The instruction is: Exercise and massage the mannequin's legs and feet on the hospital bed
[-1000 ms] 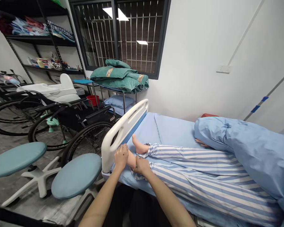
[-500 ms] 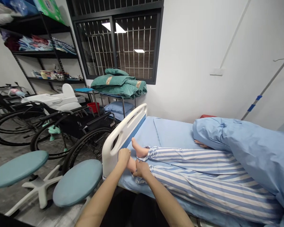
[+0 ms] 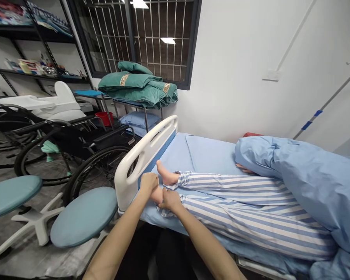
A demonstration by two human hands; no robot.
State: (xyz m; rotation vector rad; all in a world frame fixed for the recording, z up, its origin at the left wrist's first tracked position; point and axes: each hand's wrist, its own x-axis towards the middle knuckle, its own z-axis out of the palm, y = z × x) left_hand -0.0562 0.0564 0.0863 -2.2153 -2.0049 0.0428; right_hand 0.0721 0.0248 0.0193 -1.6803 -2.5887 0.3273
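Note:
A figure in blue-and-white striped trousers (image 3: pixel 236 212) lies on the bed, bare feet toward the footboard. Over the toe end of the nearer foot (image 3: pixel 156 194), my left hand (image 3: pixel 149 182) is closed, hiding most of that part. My right hand (image 3: pixel 170 200) wraps round the ankle of the same leg, close to the trouser cuff. Just beyond my hands, the farther foot (image 3: pixel 166 175) rests heel down with its toes up. A light blue quilt (image 3: pixel 303 179) covers the figure's upper part, and a few fingers (image 3: pixel 244 168) show under its edge.
The white footboard (image 3: pixel 125 177) rises close to my left hand. Left of it stand a round stool (image 3: pixel 84 216), a second stool (image 3: pixel 14 194) and wheelchairs (image 3: pixel 90 144). Green bedding (image 3: pixel 140 87) lies on a stand below the window. An IV pole (image 3: pixel 326 103) leans at the right.
The view has tipped downward and turned slightly, so the surroundings sit higher in the picture. Both hands keep their hold on the nearer foot and ankle, with little visible movement.

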